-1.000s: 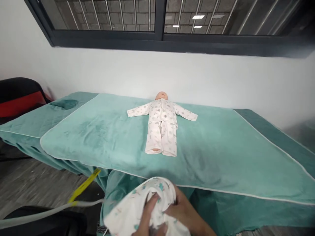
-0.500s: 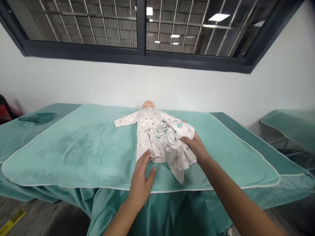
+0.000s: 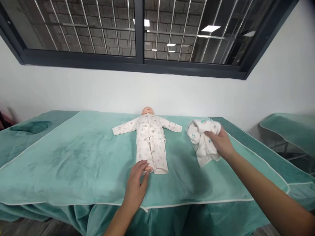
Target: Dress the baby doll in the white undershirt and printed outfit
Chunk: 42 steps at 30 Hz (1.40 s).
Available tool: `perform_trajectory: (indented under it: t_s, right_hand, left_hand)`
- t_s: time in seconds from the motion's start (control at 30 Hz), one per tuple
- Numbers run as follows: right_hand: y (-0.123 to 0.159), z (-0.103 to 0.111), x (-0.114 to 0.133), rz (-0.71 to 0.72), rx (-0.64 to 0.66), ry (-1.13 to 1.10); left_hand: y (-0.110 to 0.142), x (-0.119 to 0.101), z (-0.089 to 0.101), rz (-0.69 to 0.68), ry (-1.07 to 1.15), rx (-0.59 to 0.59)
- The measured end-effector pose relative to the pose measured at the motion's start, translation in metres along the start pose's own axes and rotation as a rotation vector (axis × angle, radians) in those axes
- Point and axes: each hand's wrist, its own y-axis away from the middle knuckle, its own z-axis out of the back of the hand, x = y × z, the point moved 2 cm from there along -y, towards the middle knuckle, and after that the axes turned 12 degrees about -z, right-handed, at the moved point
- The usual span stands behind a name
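A baby doll (image 3: 147, 110) lies on its back in a white printed long-sleeved top (image 3: 149, 126) and matching trousers (image 3: 158, 154), arms spread out. My left hand (image 3: 135, 183) is at the cuff of the trouser leg on the left, fingertips touching it beside a bit of the doll's foot (image 3: 149, 168). Its thumb stands apart from the fingers. Off to the right, my right hand (image 3: 221, 142) grips a crumpled white cloth (image 3: 203, 141) with green and coloured prints, held above the mat. How the cloth is shaped is hidden in its folds.
A light green padded mat (image 3: 86, 157) with white piping covers the bed (image 3: 56, 213). The darker bed cover has an oval hollow (image 3: 31, 127) at the left. A white wall (image 3: 103, 88) and a barred window (image 3: 140, 39) are behind. Another green bed (image 3: 290, 129) stands at the right.
My right hand has carried the crumpled cloth off the doll to the right, uncovering its arm and trouser leg. My left hand has come to the trouser cuff.
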Motion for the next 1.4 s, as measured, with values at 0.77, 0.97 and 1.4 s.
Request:
perform_trajectory:
  t_s: [0.77,0.97,1.4]
  right_hand:
    - [0.077,-0.148,0.02,0.463,0.044,0.259]
    - [-0.033,-0.26,0.053,0.188,0.141,0.1]
    - [-0.102,-0.313,0.049,-0.043,0.33,0.335]
  left_hand:
    - [-0.09,0.066,0.01,0.217,0.05,-0.105]
    - [-0.203,0.113,-0.015,0.207,0.068,-0.199]
    - [-0.274,0.162,-0.044,0.097,-0.257,0.119]
